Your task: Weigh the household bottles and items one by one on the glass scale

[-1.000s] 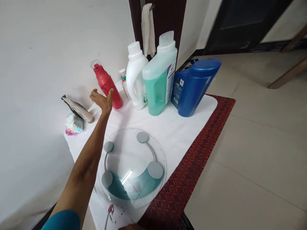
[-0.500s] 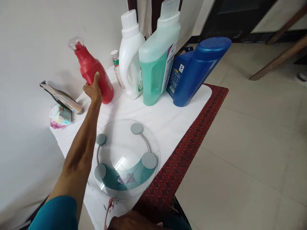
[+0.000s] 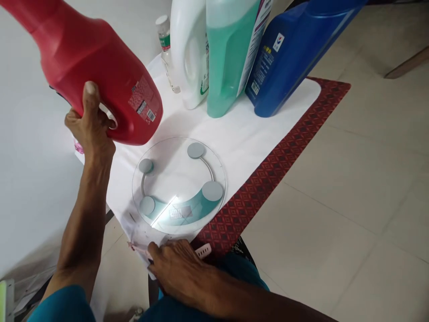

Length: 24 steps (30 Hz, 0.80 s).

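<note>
My left hand [image 3: 92,118] is closed around the handle of a large red bottle [image 3: 100,67], with the thumb on its outer side. The bottle hangs tilted above the white cloth, its base toward the scale and its top cut off by the frame. Below it lies a round glass bathroom scale [image 3: 170,179] with grey pads and a lit display. At the table's front edge, my right hand [image 3: 177,264] has its fingers curled downward; what they hold, if anything, is hidden. Beside that hand show a pale pink strap with holes [image 3: 203,251] and a thin pink strip [image 3: 139,248].
A small clear bottle [image 3: 167,58], a white jug [image 3: 192,53], a green liquid bottle [image 3: 223,76] and a blue bottle [image 3: 284,62] stand along the back. A red patterned cloth border [image 3: 264,174] runs along the table's right side, above the tiled floor [image 3: 335,214].
My left hand has lifted the red bottle off the table and brought it nearer. My right hand has moved up to the table's front edge. The view has shifted downward.
</note>
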Each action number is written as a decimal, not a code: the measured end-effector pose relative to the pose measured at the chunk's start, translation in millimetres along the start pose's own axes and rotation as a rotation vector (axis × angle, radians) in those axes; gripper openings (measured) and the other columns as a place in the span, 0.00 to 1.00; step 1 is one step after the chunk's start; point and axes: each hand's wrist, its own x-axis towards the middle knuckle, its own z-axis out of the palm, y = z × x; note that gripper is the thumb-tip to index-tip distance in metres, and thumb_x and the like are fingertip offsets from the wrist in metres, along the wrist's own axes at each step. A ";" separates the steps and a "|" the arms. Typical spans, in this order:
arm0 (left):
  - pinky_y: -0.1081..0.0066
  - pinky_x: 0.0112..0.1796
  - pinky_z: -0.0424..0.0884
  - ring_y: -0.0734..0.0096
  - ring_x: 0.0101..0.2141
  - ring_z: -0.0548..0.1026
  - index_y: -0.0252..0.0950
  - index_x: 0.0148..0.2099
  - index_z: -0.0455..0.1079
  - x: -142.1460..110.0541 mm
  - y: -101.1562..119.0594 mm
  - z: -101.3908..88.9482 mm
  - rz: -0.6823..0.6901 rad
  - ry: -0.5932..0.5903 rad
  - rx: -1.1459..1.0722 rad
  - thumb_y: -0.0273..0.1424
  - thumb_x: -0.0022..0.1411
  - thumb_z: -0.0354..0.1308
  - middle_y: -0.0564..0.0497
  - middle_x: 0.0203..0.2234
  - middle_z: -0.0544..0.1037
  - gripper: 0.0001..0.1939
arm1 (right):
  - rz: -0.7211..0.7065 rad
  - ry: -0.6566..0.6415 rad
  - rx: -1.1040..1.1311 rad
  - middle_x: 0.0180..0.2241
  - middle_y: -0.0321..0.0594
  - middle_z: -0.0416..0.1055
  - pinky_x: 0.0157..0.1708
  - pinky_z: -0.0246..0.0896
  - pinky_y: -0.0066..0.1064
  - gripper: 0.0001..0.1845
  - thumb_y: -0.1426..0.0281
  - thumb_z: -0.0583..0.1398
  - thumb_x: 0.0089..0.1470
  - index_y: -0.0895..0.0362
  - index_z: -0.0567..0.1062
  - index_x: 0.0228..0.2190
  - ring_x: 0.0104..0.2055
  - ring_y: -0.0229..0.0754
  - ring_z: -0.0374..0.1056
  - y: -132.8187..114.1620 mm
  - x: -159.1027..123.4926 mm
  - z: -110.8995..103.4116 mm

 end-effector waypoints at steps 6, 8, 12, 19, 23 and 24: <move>0.68 0.20 0.50 0.80 0.19 0.48 0.41 0.26 0.50 -71.5 40.7 -31.1 -0.141 -0.048 -0.033 0.65 0.47 0.78 0.60 0.20 0.47 0.44 | 0.191 0.255 -0.555 0.40 0.48 0.80 0.37 0.72 0.40 0.08 0.69 0.60 0.76 0.58 0.72 0.52 0.39 0.51 0.78 -6.0 -24.1 27.7; 0.69 0.19 0.50 0.81 0.18 0.47 0.41 0.26 0.50 -92.6 43.6 -37.5 -0.176 -0.068 -0.064 0.66 0.45 0.79 0.62 0.18 0.46 0.46 | 0.185 0.398 -0.666 0.40 0.45 0.80 0.35 0.71 0.38 0.07 0.66 0.62 0.76 0.56 0.72 0.50 0.38 0.49 0.77 -5.2 -31.6 25.6; 0.71 0.19 0.52 0.82 0.17 0.47 0.41 0.24 0.53 -121.1 43.0 -44.5 -0.185 -0.095 -0.125 0.62 0.46 0.82 0.63 0.16 0.48 0.43 | 0.128 0.605 -0.790 0.37 0.40 0.78 0.34 0.69 0.39 0.11 0.61 0.66 0.74 0.54 0.72 0.43 0.38 0.47 0.75 1.7 -42.9 19.3; 0.71 0.21 0.55 0.79 0.18 0.50 0.41 0.22 0.55 -149.7 43.5 -45.2 -0.188 -0.044 -0.013 0.54 0.49 0.80 0.62 0.15 0.49 0.37 | 0.068 0.659 -0.788 0.41 0.42 0.81 0.39 0.70 0.41 0.19 0.53 0.69 0.72 0.56 0.77 0.46 0.43 0.48 0.75 6.8 -53.5 14.3; 0.70 0.22 0.57 0.78 0.19 0.53 0.41 0.22 0.54 -159.2 43.7 -40.9 -0.139 -0.033 0.031 0.51 0.55 0.78 0.61 0.16 0.52 0.36 | 0.052 0.631 -0.773 0.45 0.45 0.81 0.41 0.69 0.43 0.27 0.48 0.72 0.67 0.59 0.78 0.50 0.44 0.50 0.74 7.1 -55.2 11.1; 0.70 0.23 0.58 0.77 0.19 0.54 0.41 0.22 0.55 -160.1 44.0 -40.7 -0.134 -0.043 0.035 0.50 0.56 0.78 0.60 0.16 0.54 0.35 | 0.039 0.618 -0.774 0.46 0.45 0.81 0.42 0.69 0.44 0.29 0.47 0.71 0.67 0.59 0.78 0.51 0.45 0.51 0.74 7.5 -55.7 9.9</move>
